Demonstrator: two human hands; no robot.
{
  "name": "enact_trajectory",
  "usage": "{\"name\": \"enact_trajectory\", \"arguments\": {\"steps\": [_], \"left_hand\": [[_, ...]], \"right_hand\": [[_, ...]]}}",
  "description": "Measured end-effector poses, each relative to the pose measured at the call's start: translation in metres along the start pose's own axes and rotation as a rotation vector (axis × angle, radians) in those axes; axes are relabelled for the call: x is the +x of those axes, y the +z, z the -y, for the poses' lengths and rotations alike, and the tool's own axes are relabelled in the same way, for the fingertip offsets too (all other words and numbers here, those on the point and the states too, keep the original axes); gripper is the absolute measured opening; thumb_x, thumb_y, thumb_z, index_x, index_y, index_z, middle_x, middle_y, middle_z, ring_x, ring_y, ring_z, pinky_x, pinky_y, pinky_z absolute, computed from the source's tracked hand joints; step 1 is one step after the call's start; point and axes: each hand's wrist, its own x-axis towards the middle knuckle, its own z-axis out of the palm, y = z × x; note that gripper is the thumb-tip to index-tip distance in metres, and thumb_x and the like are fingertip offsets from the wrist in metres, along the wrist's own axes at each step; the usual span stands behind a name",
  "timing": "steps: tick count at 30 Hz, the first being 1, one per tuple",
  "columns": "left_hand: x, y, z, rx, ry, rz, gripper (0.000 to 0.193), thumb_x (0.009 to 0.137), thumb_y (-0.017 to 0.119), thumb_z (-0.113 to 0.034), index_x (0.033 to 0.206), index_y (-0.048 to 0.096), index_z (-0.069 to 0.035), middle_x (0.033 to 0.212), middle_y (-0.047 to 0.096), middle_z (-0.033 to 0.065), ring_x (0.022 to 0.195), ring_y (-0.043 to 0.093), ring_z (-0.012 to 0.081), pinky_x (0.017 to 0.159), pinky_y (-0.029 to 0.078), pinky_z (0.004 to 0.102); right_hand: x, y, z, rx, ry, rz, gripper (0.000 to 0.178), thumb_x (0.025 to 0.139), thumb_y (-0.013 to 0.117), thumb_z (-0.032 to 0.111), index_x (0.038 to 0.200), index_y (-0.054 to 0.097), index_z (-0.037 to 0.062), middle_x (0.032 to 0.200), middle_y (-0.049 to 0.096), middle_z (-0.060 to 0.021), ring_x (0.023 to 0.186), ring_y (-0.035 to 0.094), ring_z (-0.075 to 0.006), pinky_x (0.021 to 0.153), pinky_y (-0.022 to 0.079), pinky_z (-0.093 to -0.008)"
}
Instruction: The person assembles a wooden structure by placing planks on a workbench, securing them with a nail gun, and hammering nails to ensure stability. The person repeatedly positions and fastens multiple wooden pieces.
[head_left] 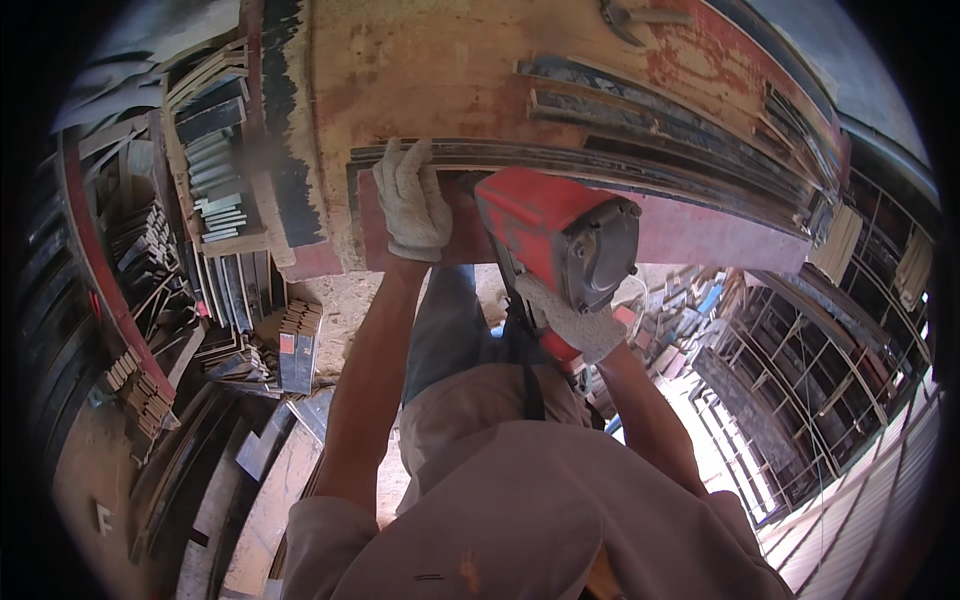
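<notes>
My right hand (580,325), in a pale knitted glove, is closed round the handle of a red and dark grey nail gun (545,215). The gun's upper body covers the spot where its nose meets the work. To the left, my gloved left hand (412,205) lies across a long reddish board (465,235), its fingers closed over the dark-edged wooden strips (540,156) along the board's far side. The board lies along the near edge of a worn wooden work surface (420,70). The strips run rightward past the gun.
A hammer (645,18) lies at the far side of the work surface. Loose dark planks (650,105) rest beyond the board. Stacked offcuts (215,180) stand at left, metal racks (810,370) at right. Scrap wood (690,320) litters the floor at right.
</notes>
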Motion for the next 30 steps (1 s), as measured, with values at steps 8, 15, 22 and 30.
{"name": "enact_trajectory", "arguments": {"steps": [8,15,22,30], "left_hand": [[-0.005,0.005,0.004,0.051,-0.016,-0.004,0.035,0.101,0.060,-0.003,0.135,0.064,-0.003,0.128,0.065,0.0214,0.127,0.059,0.0471,0.107,0.046,0.0559],[-0.006,0.001,0.009,0.233,0.105,0.134,0.037,0.107,0.062,-0.030,0.132,0.068,-0.003,0.128,0.068,0.0231,0.121,0.059,0.0455,0.110,0.043,0.0548],[0.001,0.007,-0.014,0.493,0.229,0.193,0.049,0.104,0.068,-0.036,0.137,0.060,-0.001,0.134,0.063,0.0208,0.127,0.057,0.0471,0.109,0.046,0.0576],[-0.049,0.187,-0.232,0.256,0.497,0.335,0.064,0.096,0.077,-0.034,0.148,0.053,-0.005,0.147,0.058,0.0211,0.138,0.053,0.0438,0.119,0.040,0.0621]], "right_hand": [[-0.069,-0.040,-0.057,-0.289,0.260,0.090,0.064,0.099,0.072,0.030,0.155,0.051,0.0078,0.159,0.050,-0.0163,0.146,0.050,-0.0324,0.117,0.046,-0.0432],[-0.228,-0.110,-0.161,-0.212,0.534,-0.250,0.050,0.097,0.074,0.026,0.141,0.059,0.0091,0.135,0.058,-0.0123,0.121,0.057,-0.0287,0.097,0.049,-0.0410],[-0.353,-0.146,-0.263,-0.053,0.609,-0.484,0.036,0.095,0.075,0.022,0.128,0.066,0.0105,0.112,0.066,-0.0083,0.096,0.064,-0.0250,0.078,0.053,-0.0387],[-0.455,-0.189,-0.354,0.310,0.681,-0.819,0.019,0.093,0.076,0.017,0.111,0.074,0.0115,0.083,0.071,-0.0037,0.064,0.068,-0.0194,0.054,0.054,-0.0347]]}}
